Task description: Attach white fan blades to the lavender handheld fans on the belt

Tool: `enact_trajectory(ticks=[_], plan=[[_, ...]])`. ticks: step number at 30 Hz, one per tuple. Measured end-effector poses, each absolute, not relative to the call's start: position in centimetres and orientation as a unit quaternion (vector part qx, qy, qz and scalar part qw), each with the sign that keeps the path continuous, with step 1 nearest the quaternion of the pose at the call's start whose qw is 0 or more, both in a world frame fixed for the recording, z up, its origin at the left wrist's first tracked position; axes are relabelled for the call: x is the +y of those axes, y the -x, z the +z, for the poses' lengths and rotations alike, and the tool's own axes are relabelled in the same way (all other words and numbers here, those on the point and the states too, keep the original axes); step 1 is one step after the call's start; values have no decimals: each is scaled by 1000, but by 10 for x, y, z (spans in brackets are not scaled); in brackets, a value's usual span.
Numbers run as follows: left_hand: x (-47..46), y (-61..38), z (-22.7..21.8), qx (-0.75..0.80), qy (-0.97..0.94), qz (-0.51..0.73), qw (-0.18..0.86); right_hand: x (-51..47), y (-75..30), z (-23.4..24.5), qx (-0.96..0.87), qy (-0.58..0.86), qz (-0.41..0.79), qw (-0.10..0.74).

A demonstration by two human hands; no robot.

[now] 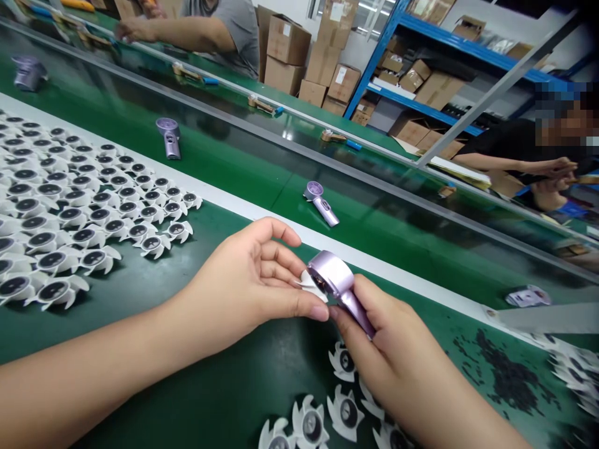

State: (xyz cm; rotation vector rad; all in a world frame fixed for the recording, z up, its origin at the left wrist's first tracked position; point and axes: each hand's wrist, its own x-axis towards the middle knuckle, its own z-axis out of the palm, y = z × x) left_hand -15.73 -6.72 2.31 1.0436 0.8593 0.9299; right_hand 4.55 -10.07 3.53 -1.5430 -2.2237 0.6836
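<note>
My right hand [388, 337] is wrapped round the handle of a purple handheld fan [333, 269], its round head tilted toward my left hand. My left hand [262, 274] curves its thumb and fingers about a white fan blade [312, 285] at the open side of that head. Most of the blade is hidden by my fingers and the head, so I cannot tell how deep it sits. Several loose white fan blades [309, 424] with dark centres lie on the green table below my right hand.
Rows of white fan blades [70, 213] cover the table's left side. Beyond a white edge strip, purple fan bodies [321, 202] lie on the green conveyor belt [266, 174]. Small black pieces [515, 374] are scattered at right. Two people work across the line; cardboard boxes [287, 40] stand behind.
</note>
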Motion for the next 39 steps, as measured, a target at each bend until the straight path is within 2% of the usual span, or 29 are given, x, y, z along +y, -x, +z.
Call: enact_trajectory(ticks=[6, 12, 16, 20, 22, 24, 26, 29, 33, 39], plan=[[-69, 157, 19, 394, -425, 429, 692, -102, -47, 34, -804, 531, 201, 176], [-68, 161, 13, 411, -400, 399, 715, -103, -50, 29, -824, 529, 147, 141], [-68, 160, 17, 404, -384, 408, 723, -108, -43, 28, -819, 523, 187, 145], [-66, 159, 22, 419, -391, 401, 714, -101, -45, 30, -773, 538, 285, 180], [-67, 159, 20, 448, -459, 387, 662, -84, -63, 28, -747, 573, 282, 183], [-70, 156, 15, 451, -611, 347, 549, -56, -91, 22, -723, 650, 178, 155], [-76, 150, 7, 375, -783, 271, 417, -24, -124, 13, -681, 724, 48, 98], [-86, 140, -4, 224, -920, 149, 284, 14, -168, 2, -661, 747, -3, 68], [-86, 138, -10, 199, -947, 93, 233, 3, -208, 5, -690, 721, -27, 65], [-68, 154, -21, 248, -930, 155, 221, -108, -236, 11, -746, 660, 9, 85]])
